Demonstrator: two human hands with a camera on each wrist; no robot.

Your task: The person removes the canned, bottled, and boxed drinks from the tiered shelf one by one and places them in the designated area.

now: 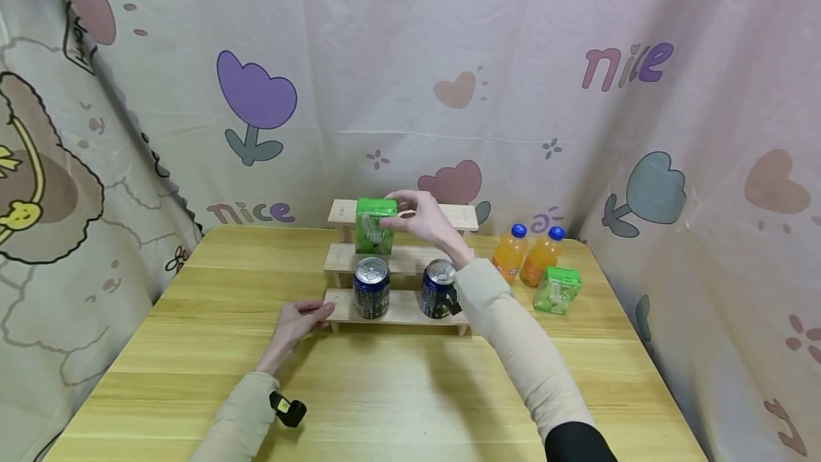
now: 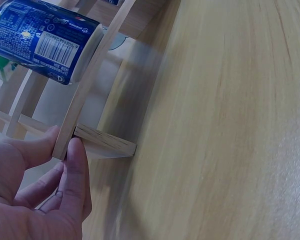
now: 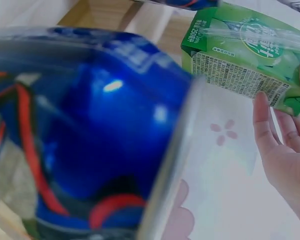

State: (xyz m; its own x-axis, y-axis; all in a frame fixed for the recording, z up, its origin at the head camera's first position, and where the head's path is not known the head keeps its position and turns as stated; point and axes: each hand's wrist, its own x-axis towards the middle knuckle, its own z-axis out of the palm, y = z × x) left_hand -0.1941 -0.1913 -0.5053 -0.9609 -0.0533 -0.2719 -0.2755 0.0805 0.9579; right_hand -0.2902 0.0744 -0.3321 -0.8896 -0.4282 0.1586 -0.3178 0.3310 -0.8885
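Fingers and thumb of my left hand [image 1: 300,324] pinch the left end of the bottom board of a three-step wooden rack [image 1: 407,312]. In the left wrist view, the thumb lies on top of that board and the fingers are below it. My right hand [image 1: 423,218] grips a green juice box [image 1: 374,228] from its right side, upright over the left part of the middle step. A straw in clear wrap runs along the box in the right wrist view. Two blue drink cans stand on the bottom step, a left can [image 1: 371,289] and a right can [image 1: 439,291] below my right wrist.
Right of the rack, two orange juice bottles with blue caps, one bottle [image 1: 509,254] beside the other bottle [image 1: 542,257], stand on the wooden table [image 1: 224,291]. A second green juice box [image 1: 557,291] is in front of them. A patterned curtain [image 1: 513,55] hangs behind and at both sides.
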